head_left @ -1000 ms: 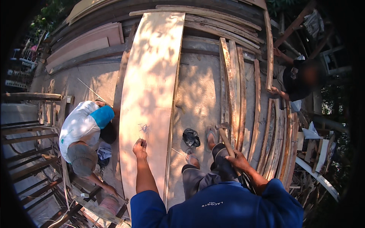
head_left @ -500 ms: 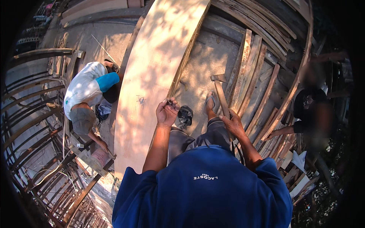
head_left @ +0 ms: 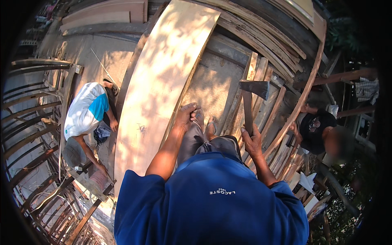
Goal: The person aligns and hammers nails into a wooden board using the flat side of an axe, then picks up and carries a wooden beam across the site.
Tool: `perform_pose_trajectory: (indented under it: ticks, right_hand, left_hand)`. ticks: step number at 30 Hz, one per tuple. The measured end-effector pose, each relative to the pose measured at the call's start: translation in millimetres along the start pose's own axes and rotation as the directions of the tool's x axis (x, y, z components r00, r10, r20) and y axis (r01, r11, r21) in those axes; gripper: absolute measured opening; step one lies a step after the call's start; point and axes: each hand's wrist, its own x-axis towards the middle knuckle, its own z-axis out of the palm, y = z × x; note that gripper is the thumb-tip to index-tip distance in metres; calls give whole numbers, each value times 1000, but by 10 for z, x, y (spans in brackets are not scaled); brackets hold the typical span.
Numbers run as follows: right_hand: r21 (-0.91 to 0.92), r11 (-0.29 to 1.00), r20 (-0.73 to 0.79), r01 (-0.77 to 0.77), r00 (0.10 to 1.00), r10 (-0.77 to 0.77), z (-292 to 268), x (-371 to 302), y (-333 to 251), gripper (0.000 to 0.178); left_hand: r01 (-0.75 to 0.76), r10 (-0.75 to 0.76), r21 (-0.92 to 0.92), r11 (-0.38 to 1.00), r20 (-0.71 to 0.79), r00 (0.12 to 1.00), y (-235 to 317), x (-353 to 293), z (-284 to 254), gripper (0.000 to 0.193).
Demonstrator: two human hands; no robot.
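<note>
The person wears a dark blue short-sleeved shirt [head_left: 220,204] and dark grey trousers [head_left: 190,143]. The right hand [head_left: 252,141] grasps the lower part of a hatchet with a brown wooden handle and a dark metal head [head_left: 247,110] — thumb and fingers wrapped round the wood, the head uppermost, its blade pointing right. The left hand [head_left: 187,116] has its fingers curled in; whether they pinch anything small, I cannot tell. It shows against the right edge of a long, pale, smooth wooden panel [head_left: 159,77], though contact is unclear. The panel lies lengthwise ahead, left of the person's feet, dappled with shade; on its nearer part is a little scatter of thin dark pieces [head_left: 141,128], too small to name.

Left of the panel, a bent-over co-worker in a white shirt with a bright blue sleeve [head_left: 87,108] reaches toward a pinkish round container [head_left: 98,179]. At right, another person in a black top [head_left: 313,128] is beside a long brown timber [head_left: 308,90]. Farther off lie stacked rough planks [head_left: 261,32].
</note>
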Motion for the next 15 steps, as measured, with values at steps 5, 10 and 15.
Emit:
perform_pose_trajectory:
  ticks: [5,10,15]
  right_hand:
    - [7,966,17,-257,966,256,164,350,-277,16]
    - [7,966,-11,-260,966,260,389,842,-472,20]
    - [79,948,-115,-308,942,316,642,1242,-456,22]
  left_hand:
    - [9,-2,106,994,-66,998,350,728,-33,34]
    - [-155,220,310,938,-188,957,780,2033,-50,31]
    - [-257,347,576,776,-50,936,1399,3182,306,25]
